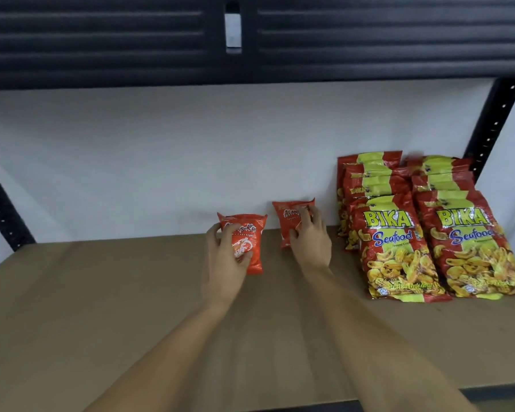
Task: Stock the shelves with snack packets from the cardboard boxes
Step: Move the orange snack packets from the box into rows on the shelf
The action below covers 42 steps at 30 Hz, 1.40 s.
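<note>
Far left of left hand: black perforated upright [0, 209], white wall [161, 150] behind. Under both hands: brown shelf board [101, 307], bare matte surface, dark front edge at bottom right. Overhead: underside of upper shelf [101, 40], dark ribbed metal, pale bracket [232, 31] in a slot.

Left hand [223, 263]: curled round small orange packet [249, 242], thumb on front, fingers at left edge; packet upright, bottom on or just above board, cannot tell which. Just right: right hand [309, 239], fingers wrapped over second orange packet [292, 223], upright, close to back wall. Hands apart, one packet each.

Right of right hand: BIKA Seafood bags [399, 248], red and yellow, two rows leaning back one behind another, near the right-hand packet but not touching. Beyond: right upright [494, 126], black with holes.
</note>
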### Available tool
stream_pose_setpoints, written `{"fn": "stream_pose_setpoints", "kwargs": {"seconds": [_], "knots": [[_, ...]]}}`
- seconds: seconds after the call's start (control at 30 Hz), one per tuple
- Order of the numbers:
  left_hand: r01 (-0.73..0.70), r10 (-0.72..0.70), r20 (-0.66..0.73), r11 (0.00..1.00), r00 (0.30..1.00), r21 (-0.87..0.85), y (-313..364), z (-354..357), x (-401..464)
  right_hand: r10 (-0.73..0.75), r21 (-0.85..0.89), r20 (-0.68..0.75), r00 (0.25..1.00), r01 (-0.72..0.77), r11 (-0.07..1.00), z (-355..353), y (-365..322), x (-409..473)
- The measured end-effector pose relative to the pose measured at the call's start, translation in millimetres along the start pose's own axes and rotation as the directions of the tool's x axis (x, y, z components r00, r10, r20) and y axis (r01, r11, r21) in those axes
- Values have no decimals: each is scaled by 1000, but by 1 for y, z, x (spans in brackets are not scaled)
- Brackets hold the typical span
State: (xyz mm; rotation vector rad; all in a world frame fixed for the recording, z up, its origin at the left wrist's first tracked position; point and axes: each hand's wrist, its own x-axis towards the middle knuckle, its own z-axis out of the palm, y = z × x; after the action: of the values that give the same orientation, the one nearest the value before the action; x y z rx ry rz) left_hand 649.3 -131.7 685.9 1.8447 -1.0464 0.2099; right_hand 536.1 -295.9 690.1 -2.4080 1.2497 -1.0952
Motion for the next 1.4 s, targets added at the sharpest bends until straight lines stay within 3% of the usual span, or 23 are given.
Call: {"fn": "stream_pose_setpoints", "kwargs": {"seconds": [0.23,0.47,0.67,0.83,1.07,1.4], "knots": [[16,-16,0,1000,1000,15,-5,10,0,5,2,6,1000,-6,1000,13,12,5],[27,-30,-54,998,998,-54,0,15,3,-50,58,-112,993,57,997,19,16,14],[18,-23,-72,998,997,-59,-2,22,7,25,56,-12,1000,-24,998,25,16,19],[29,-31,-60,999,998,-38,0,31,11,49,141,-21,999,-45,989,8,15,7],[5,-5,-23,1000,1000,-5,2,49,30,205,-46,282,937,-201,979,-9,32,-42],[64,-68,43,995,997,81,-3,73,57,102,-199,397,912,-23,980,-9,38,-52]]}}
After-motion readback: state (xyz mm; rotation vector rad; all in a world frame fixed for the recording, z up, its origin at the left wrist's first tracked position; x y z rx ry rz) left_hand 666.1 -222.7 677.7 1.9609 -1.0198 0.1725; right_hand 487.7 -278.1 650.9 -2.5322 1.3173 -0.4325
